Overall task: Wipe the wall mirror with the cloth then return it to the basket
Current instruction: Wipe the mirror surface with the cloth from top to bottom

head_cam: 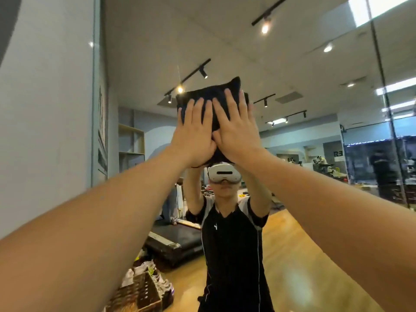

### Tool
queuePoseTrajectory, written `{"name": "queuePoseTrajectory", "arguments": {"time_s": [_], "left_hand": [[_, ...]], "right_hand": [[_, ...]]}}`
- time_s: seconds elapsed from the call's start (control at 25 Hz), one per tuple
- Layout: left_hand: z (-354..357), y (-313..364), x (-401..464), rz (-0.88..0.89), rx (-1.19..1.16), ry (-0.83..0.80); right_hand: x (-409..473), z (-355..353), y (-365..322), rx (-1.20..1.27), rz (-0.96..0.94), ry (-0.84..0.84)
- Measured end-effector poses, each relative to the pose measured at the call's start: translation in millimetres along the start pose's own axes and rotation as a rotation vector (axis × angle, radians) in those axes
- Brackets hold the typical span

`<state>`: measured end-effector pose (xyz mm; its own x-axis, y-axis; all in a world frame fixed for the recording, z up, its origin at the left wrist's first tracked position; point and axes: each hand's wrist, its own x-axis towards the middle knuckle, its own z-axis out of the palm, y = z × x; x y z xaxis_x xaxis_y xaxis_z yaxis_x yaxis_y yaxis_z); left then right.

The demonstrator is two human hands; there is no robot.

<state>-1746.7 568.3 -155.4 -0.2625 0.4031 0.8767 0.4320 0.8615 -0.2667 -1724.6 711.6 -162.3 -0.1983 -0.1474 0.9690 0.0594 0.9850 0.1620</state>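
Note:
A dark folded cloth [212,95] lies flat against the wall mirror [292,91], high up at head height. My left hand [194,134] presses on its left part with straight fingers. My right hand [236,129] presses on its right part, fingers spread and pointing up. Both arms reach up and forward. The lower part of the cloth is hidden behind my hands. The mirror shows my own reflection below the cloth. A woven basket [139,293] stands on the floor at the lower left, by the mirror's foot.
A white wall [45,109] runs along the left, up to the mirror's edge. Several shoes [146,266] lie behind the basket. The mirror reflects a treadmill [177,237], a wooden floor, shelves and a person far right.

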Motion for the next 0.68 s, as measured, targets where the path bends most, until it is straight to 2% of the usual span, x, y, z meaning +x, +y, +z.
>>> {"name": "queuePoseTrajectory", "arguments": {"time_s": [0.2, 0.32, 0.4, 0.52, 0.68], "left_hand": [[6.1, -78.3, -47.4, -0.087, -0.023, -0.047], [27.6, -62.8, -90.7, -0.098, -0.042, 0.038], [31.0, -30.4, -89.3, -0.128, -0.077, 0.058], [24.4, 29.0, -47.3, -0.113, -0.123, 0.078], [12.4, 142.8, 28.0, -0.030, -0.118, 0.066]], "right_hand": [[-0.7, 20.6, -84.6, 0.091, -0.104, 0.000], [-32.7, 27.2, -79.1, 0.097, -0.251, -0.040], [-37.8, 18.3, -49.0, 0.084, -0.305, -0.047], [-33.1, -1.3, 20.1, 0.089, -0.267, -0.026], [-37.7, -36.1, 150.7, 0.038, -0.181, 0.034]]}}
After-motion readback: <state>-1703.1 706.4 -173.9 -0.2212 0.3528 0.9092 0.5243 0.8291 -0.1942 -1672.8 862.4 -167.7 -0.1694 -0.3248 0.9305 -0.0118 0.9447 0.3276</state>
